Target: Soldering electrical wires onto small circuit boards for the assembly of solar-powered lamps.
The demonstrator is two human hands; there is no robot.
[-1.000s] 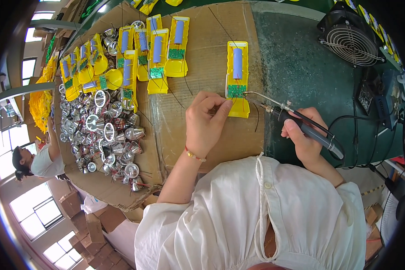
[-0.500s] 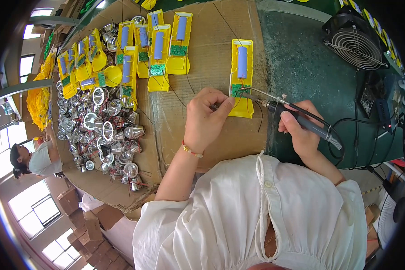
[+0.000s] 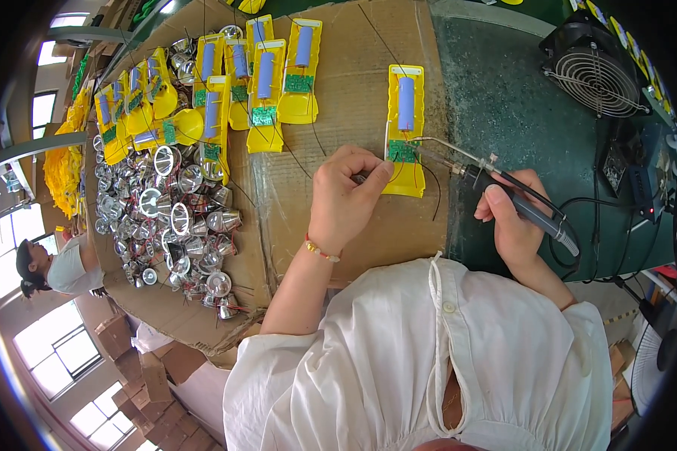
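Observation:
A yellow plastic housing [image 3: 408, 180] lies on the cardboard in front of me, with a blue cylindrical battery [image 3: 406, 105] in its upper part and a green circuit board [image 3: 401, 151] below that. My left hand [image 3: 350, 192] is at the board's lower left edge, thumb and forefinger pinched together; what they hold is hidden. My right hand [image 3: 517, 225] grips a soldering iron [image 3: 478, 180] with a thin metal feed tube mounted along it. Its tip points left, close to the board's right edge; whether it touches is unclear. A dark wire curves down beside the housing.
Several yellow housings with batteries and boards [image 3: 265, 83] lie at the upper left, beside a heap of silvery reflector cups [image 3: 180, 218] with wires. A black fan [image 3: 594, 71] stands at the far right, with cables [image 3: 596, 203] below it. Another person [image 3: 71, 263] is at far left.
My right hand and the soldering iron have shifted a little to the right, drawing the tip and feed tube back from the board's middle. The left hand has stayed in place.

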